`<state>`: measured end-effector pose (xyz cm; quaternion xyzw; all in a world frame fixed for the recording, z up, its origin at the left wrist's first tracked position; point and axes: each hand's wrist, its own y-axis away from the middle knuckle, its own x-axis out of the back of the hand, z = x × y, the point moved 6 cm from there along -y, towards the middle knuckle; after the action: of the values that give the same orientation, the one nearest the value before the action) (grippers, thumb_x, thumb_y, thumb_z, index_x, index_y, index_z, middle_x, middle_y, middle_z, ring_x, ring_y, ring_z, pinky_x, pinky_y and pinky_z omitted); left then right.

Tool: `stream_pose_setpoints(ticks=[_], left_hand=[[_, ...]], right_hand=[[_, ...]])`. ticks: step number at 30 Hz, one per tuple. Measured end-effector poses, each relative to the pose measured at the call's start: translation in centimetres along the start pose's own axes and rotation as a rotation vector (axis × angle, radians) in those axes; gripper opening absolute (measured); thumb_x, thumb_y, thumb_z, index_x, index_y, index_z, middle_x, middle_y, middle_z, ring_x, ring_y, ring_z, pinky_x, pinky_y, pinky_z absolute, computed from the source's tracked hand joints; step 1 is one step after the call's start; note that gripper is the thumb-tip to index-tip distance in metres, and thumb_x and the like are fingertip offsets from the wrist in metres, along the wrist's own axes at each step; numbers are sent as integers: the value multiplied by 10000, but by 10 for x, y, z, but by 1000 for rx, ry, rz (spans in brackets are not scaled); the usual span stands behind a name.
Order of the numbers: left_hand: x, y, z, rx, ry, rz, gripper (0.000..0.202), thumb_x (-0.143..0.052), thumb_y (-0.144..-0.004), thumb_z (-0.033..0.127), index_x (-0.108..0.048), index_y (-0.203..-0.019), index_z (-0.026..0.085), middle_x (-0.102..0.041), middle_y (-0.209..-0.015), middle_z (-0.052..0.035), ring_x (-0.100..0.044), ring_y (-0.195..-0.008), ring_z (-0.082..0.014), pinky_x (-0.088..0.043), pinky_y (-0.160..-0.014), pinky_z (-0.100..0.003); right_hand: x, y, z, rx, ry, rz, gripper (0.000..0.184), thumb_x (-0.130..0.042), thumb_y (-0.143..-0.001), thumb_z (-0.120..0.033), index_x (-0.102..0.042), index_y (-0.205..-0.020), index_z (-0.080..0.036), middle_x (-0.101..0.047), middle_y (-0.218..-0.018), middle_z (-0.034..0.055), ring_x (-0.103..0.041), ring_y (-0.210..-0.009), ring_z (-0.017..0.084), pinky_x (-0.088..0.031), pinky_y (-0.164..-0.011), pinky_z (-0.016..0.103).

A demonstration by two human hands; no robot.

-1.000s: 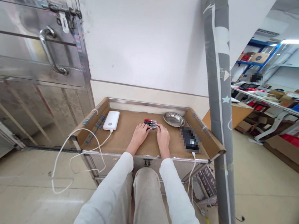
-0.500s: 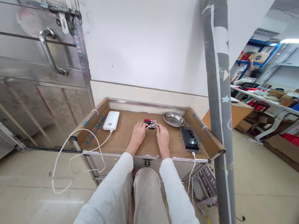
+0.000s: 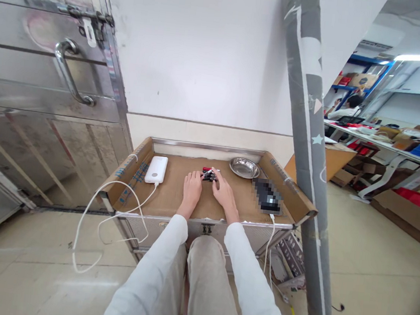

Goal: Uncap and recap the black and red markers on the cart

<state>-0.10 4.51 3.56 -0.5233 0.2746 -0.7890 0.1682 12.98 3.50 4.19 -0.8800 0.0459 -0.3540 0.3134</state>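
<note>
A small group of short red, black and silver cylinders [image 3: 211, 177] that look like batteries lies mid-table, partly covered by my fingers. My left hand [image 3: 192, 188] rests at the group's left end, its fingers together. Its thumb side pinches the end of a slanting silver cylinder [image 3: 207, 175]. From the right, my right hand [image 3: 224, 192] reaches over the group. Its index finger stretches forward across the cylinders and its thumb lies lower, apart from it. A round steel dish [image 3: 244, 168] stands behind and to the right.
Brown cardboard [image 3: 169, 196] covers the tabletop and its raised sides. A white power bank [image 3: 156, 169] with a cable lies left; a blurred dark phone [image 3: 267, 196] is plugged in at right. A long grey roll [image 3: 309, 113] leans beside the table. Another person [image 3: 348, 110] sits far right.
My right index finger has moved forward and left over the cylinders. My left hand has shifted slightly left. The silver cylinder between my hands now lies at a slant.
</note>
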Motion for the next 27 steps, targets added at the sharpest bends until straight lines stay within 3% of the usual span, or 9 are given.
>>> stream_pose_setpoints(ticks=[4, 8, 12, 17, 21, 27], left_hand=[[5, 5, -12, 157, -81, 110, 278, -284, -941, 176, -557, -968, 131, -609, -935, -152, -537, -914, -278, -418, -810, -412], [10, 10, -19, 272, -60, 194, 305, -240, -907, 101, -543, -910, 133, -590, -910, -160, -530, -946, -278, -420, -823, -423], [11, 12, -19, 304, -61, 194, 282, -251, -895, 96, -531, -887, 135, -584, -907, -159, -530, -950, -277, -429, -820, -422], [11, 11, -18, 300, -86, 203, 278, -260, -881, 87, -535, -887, 130, -573, -915, -162, -538, -932, -282, -436, -803, -412], [4, 7, -10, 177, -78, 93, 281, -269, -880, 81, -539, -955, 111, -563, -952, -164, -531, -935, -275, -432, -814, -406], [-10, 4, 10, -155, 85, -116, 242, -393, -856, 94, -522, -1051, 153, -552, -1032, -121, -512, -984, -254, -418, -896, -412]], right_hand=[[-1, -1, 4, 0, -5, 17, 481, -368, -870, -144, -466, -1334, -229, -573, -1284, 76, -557, -1137, 192, -423, -1013, 384], [-2, 0, 6, 26, 30, 37, 364, -374, -847, -121, -603, -1117, -205, -622, -1124, 80, -551, -1089, 195, -430, -983, 366], [-3, 1, 8, 30, 106, 12, 283, -395, -827, -100, -640, -913, -213, -611, -955, 72, -549, -968, 214, -453, -903, 362], [-7, 2, 11, 24, 170, -11, 246, -421, -822, -90, -627, -799, -222, -591, -886, 68, -531, -900, 223, -450, -854, 357], [-8, 1, 13, 35, 178, -3, 253, -416, -821, -80, -629, -851, -213, -593, -899, 68, -527, -898, 218, -442, -855, 353], [-9, 0, 15, 37, 234, -2, 282, -400, -827, -73, -632, -931, -193, -595, -949, 90, -518, -915, 232, -434, -871, 372]])
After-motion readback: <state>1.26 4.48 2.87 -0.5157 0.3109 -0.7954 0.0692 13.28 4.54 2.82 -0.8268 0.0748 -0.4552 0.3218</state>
